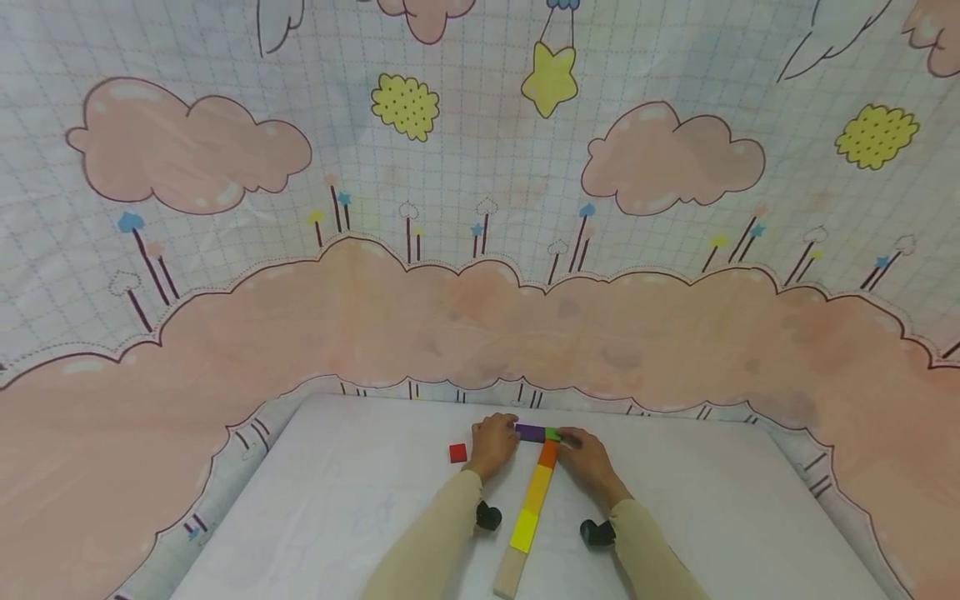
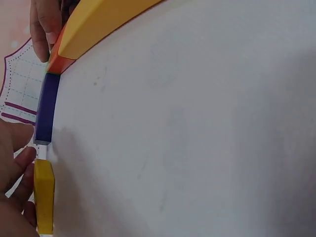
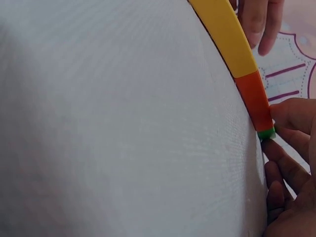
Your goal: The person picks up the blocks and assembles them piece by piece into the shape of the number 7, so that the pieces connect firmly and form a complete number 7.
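My left hand (image 1: 493, 443) pinches the left end of a long purple block (image 1: 530, 433). Beside its lower fingers stands a yellow block (image 2: 44, 197), which the hand hides in the head view. At the purple block's right end is a small green block (image 1: 552, 434), pinched by my right hand (image 1: 588, 458). An orange block (image 1: 549, 454) meets the green one. From it a row runs toward me: a long amber block (image 1: 537, 488), a bright yellow block (image 1: 524, 531) and a plain wooden block (image 1: 511, 573).
A red square block (image 1: 458, 452) lies left of my left hand. The white tabletop (image 1: 337, 500) spreads to both sides. Behind its far edge hangs a cloth backdrop (image 1: 480, 325) printed with clouds and stars. Dark wrist devices (image 1: 597, 533) hang under both sleeves.
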Demonstrator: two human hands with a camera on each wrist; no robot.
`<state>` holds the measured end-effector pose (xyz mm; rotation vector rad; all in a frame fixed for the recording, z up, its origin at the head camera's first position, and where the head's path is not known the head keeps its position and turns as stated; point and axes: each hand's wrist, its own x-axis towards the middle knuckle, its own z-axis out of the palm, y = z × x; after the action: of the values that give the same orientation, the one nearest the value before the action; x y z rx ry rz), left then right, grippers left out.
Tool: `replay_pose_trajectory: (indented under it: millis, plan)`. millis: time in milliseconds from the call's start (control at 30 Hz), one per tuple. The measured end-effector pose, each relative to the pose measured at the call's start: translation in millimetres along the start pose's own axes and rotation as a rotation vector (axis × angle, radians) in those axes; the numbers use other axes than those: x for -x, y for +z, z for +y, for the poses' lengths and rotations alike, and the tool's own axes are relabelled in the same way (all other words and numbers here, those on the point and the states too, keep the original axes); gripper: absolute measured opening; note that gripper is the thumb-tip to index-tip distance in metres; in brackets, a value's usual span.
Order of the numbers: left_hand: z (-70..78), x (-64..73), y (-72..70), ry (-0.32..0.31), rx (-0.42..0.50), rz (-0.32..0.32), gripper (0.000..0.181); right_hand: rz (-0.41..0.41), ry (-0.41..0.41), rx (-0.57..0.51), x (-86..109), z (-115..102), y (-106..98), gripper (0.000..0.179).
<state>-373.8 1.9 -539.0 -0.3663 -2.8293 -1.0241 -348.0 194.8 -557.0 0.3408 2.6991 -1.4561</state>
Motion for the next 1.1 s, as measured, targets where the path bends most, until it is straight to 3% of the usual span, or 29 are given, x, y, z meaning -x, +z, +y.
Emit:
replay_pose_trajectory:
  millis: [500, 767, 1100]
  plan:
    - [-7.2, 9.2, -12.0, 0.039, 0.106, 0.03, 0.024, -0.002, 0.007, 0.015, 3.3, 3.6, 3.3, 0.037]
    - [-3.1, 15.0, -20.6, 0.057, 0.125, 0.066, 0.024, -0.006, 0.016, 0.005, 5.4, 3.9, 3.2, 0.037]
    - [7.7, 20.6, -36.6, 0.16, 0.155, 0.134, 0.025, -0.003, 0.005, 0.01, 4.6, 3.1, 3.1, 0.038]
